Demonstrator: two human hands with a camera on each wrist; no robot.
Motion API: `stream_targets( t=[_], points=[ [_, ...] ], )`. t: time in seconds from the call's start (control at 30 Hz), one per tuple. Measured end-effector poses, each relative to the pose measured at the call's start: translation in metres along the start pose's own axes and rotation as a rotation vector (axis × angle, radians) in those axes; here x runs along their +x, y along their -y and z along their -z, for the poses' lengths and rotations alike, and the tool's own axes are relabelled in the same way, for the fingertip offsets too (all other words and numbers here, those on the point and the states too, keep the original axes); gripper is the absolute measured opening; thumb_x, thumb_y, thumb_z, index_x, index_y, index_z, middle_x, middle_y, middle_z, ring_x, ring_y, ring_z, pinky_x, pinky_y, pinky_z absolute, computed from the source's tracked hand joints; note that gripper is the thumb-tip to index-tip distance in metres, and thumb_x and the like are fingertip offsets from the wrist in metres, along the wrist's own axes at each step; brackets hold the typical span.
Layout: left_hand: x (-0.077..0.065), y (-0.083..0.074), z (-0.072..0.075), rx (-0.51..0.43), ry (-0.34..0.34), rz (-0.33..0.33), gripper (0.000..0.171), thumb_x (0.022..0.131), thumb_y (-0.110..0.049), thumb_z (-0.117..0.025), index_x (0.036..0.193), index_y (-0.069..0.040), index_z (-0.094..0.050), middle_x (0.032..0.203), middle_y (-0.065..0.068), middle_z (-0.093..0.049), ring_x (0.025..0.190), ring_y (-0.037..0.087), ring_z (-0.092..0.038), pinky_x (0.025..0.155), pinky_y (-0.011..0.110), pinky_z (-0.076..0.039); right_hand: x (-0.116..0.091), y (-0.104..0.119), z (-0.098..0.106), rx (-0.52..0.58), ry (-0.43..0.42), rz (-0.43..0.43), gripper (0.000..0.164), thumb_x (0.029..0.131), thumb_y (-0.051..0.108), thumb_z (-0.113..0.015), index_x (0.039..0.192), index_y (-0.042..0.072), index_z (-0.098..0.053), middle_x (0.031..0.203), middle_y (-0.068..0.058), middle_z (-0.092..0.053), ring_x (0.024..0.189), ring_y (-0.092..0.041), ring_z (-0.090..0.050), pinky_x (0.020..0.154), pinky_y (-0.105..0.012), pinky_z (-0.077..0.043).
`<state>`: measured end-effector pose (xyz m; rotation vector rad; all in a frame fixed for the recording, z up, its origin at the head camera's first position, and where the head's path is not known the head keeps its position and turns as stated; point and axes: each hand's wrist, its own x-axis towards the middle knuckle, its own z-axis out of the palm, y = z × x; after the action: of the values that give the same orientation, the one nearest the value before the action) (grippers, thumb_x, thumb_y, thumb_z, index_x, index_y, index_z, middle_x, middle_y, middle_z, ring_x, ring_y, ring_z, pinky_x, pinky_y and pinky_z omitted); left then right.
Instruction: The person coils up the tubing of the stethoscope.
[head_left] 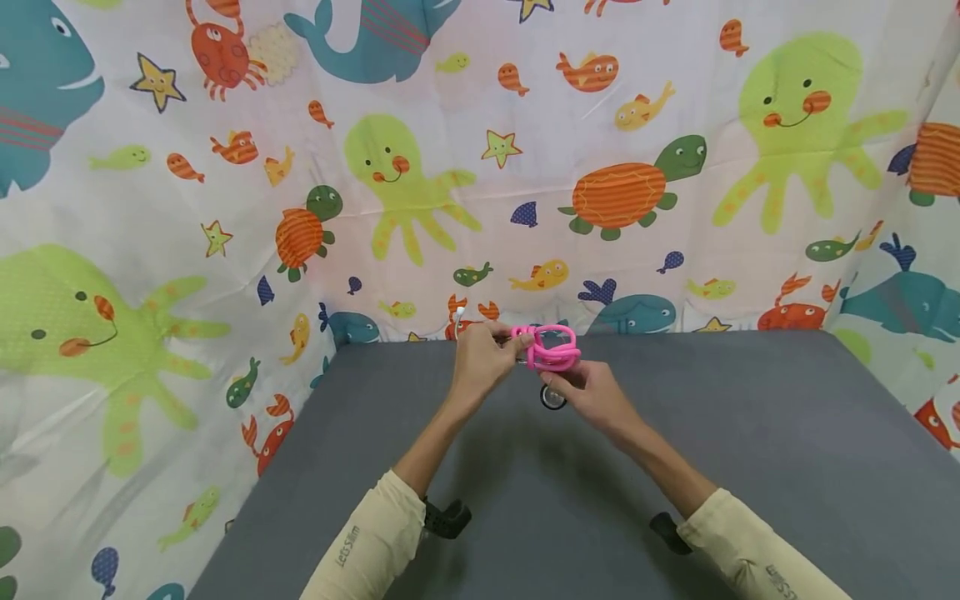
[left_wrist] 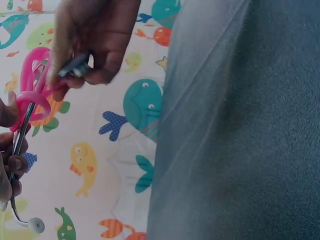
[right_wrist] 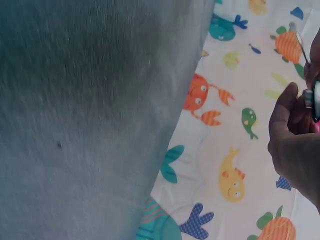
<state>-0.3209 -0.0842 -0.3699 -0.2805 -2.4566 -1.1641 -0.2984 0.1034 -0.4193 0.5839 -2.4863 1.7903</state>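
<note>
A stethoscope with pink tubing (head_left: 553,360) is held up between both hands, its tubing wound into a compact bundle. My left hand (head_left: 480,362) grips the metal ear tubes (left_wrist: 19,142) and the near end of the coil. A white ear tip (left_wrist: 36,225) sticks out beyond that hand. On the other side, the right hand (head_left: 592,396) pinches the bundle's lower right end with thumb and fingers. The round chest piece (head_left: 553,397) hangs below the coil at the right fingertips. In the right wrist view it shows only partly, at the frame's edge beside the right hand (right_wrist: 295,150).
A grey tabletop (head_left: 720,417) lies beneath the hands. Behind and beside it hangs a white curtain (head_left: 450,292) printed with sea animals. Dark straps (head_left: 447,518) sit on the forearms near the pale sleeves.
</note>
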Motion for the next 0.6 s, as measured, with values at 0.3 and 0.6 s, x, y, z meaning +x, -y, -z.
stream_targets(
  t=[0.3,0.6],
  points=[
    [-0.001,0.005,-0.013,0.176,-0.119,-0.235,0.025,0.092,-0.027,-0.081,0.081,-0.006,-0.078,0.055,0.003,-0.058,0.052,0.008,-0.042,0.051,0.019,-0.027,-0.012,0.011,-0.021,0.401,-0.215,-0.197,0.045,0.102,0.01,-0.066,0.134,0.002,-0.034,0.121,-0.028,-0.07,0.083,-0.005,-0.075,0.086,-0.026,-0.062],
    [-0.009,0.002,-0.014,0.406,-0.222,-0.349,0.036,0.093,-0.035,-0.078,0.068,-0.011,-0.069,0.061,0.003,-0.058,0.06,0.017,-0.056,0.065,0.031,-0.035,-0.021,0.023,-0.023,0.289,-0.274,-0.1,0.057,0.096,-0.003,-0.07,0.138,0.001,-0.031,0.129,-0.031,-0.069,0.101,-0.021,-0.077,0.089,-0.016,-0.057]
  ],
)
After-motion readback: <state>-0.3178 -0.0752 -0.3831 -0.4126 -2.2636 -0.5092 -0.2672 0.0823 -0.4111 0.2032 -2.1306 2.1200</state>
